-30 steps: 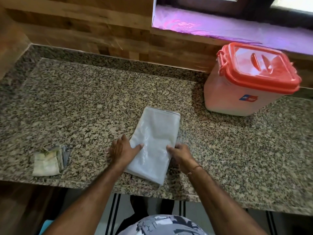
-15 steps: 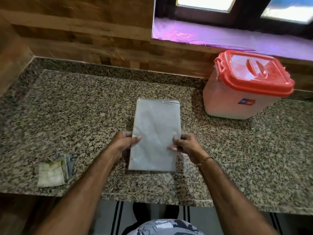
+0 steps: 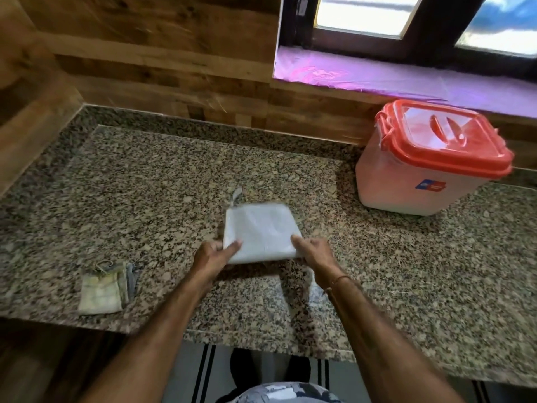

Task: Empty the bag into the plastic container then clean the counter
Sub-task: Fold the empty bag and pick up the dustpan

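Both hands, left (image 3: 213, 255) and right (image 3: 313, 249), pinch the folded bag (image 3: 260, 232), light, limp, slippery; grip its 6 o'clock edge

From my remote station I logged the room as follows. Granite counter (image 3: 162, 181): speckled grey, brown and black, polished, with a raised strip of the same stone along its back edge. Wood panelling (image 3: 162, 62): horizontal brown boards on the wall behind the counter, and more on the wall at its left end. Window (image 3: 406, 21): dark frame, above the counter's right rear; daylight came through bright and washed out. Window sill (image 3: 377, 80): just below the window, glossy, lit purple-pink. Floor (image 3: 186, 373): grey, seen below the counter's front edge, crossed by dark stripes. I noted motion blur throughout.
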`<state>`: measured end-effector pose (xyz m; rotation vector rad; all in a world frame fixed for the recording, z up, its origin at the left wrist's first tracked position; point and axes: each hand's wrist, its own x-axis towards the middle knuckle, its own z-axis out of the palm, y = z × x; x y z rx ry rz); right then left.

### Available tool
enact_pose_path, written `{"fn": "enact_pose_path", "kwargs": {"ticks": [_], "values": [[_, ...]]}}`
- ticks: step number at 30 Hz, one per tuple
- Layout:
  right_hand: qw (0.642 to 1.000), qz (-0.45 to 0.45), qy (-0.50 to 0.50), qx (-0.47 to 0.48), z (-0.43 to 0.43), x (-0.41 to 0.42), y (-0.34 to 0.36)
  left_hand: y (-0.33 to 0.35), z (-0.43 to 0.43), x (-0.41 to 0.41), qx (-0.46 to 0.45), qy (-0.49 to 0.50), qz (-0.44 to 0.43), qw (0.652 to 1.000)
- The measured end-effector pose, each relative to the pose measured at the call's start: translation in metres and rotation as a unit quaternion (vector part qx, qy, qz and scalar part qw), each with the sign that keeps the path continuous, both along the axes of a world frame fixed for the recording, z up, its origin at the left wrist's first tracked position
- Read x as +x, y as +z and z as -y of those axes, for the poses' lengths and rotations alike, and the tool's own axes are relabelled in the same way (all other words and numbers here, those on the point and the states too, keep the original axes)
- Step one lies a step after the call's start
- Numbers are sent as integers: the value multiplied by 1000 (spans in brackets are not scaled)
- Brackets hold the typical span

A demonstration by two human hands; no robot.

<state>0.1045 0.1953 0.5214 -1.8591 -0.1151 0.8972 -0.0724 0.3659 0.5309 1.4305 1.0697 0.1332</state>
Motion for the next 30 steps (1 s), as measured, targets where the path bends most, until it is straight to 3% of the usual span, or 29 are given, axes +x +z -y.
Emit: {"fn": "enact_pose_path", "kwargs": {"ticks": [2,6,12,16,21,25,30], "values": [[997,11,9,-72,15,-12,-25,-25,13,-16,0,-8,-40,999],[993,39,12,-112,29,-20,-47,-51,19,-24,8,3,-67,998],[999,-6,12,-45,19,-24,-44,-53,25,-19,60,10,-106,993],[1000,-19,19,-5,20,-30,-29,-41,36,-33,-48,92,-25,994],[985,3,151,80,5,-66,8,-4,60,-86,-90,224,82,967],[965,9,238,109,1,-120,17,11,94,-153,-38,329,124,936],[936,29,346,66,4,-202,9,11,140,-248,-9,434,122,893]]}}
